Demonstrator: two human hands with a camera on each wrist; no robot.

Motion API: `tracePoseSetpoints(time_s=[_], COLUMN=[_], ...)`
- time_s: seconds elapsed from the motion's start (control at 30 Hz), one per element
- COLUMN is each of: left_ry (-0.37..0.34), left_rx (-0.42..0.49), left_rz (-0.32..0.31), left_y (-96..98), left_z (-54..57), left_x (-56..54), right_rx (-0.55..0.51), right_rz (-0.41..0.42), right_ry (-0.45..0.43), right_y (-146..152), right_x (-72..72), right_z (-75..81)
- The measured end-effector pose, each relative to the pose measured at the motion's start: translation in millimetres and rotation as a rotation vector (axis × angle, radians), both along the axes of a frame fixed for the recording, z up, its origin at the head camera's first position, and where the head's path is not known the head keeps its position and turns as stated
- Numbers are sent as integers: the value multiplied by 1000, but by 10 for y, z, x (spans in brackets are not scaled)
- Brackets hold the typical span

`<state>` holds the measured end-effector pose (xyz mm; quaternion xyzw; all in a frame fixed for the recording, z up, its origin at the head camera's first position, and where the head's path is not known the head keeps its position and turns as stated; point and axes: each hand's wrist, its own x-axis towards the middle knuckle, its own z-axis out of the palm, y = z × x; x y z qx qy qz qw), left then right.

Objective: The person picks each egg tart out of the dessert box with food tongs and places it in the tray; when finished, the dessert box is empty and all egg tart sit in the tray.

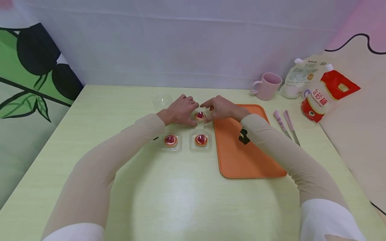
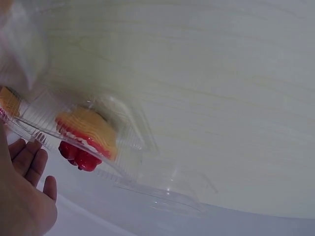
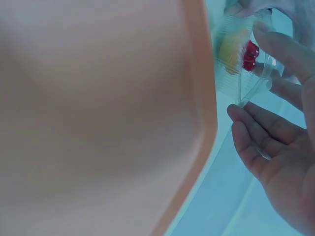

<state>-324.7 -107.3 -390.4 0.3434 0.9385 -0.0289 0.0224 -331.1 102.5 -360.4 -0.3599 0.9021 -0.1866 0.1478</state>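
A small tart (image 1: 200, 116) with a red topping sits in a clear plastic box (image 1: 199, 109) near the middle back of the table. My left hand (image 1: 182, 112) holds the box's left side, thumb nearer me and fingers behind. From the right, my right hand (image 1: 221, 108) grips the same box between thumb and fingers. In the right wrist view the thumb and fingers (image 3: 246, 142) come round the box (image 3: 229, 81). Two more boxed tarts stand nearer me, a left one (image 1: 171, 141) and a right one (image 1: 201, 140).
An orange tray (image 1: 241, 160) lies under my right forearm. Behind my left hand stands a clear plastic container (image 1: 162, 99). At the back right are a pink mug (image 1: 268, 86), a white pouch (image 1: 301, 77), a red sugar bag (image 1: 324, 95) and two pink-handled utensils (image 1: 287, 120).
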Motion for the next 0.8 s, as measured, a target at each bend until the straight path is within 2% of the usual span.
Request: tracePoseSetpoints(time_s=[0.27,0.5,0.8], left_ry=[-15,-46,-151], left_rx=[11,37,118], left_rz=[12,22,83], left_y=[-2,-10,-26], left_z=[17,-5,-7], left_x=[-7,1,-5], right_rx=[-6,-14,-109], right_rz=[-43,-73,-136], right_ry=[-54,-131,-245], right_y=[-7,0,50], right_x=[-16,-35,-89], right_z=[21,-49,-91])
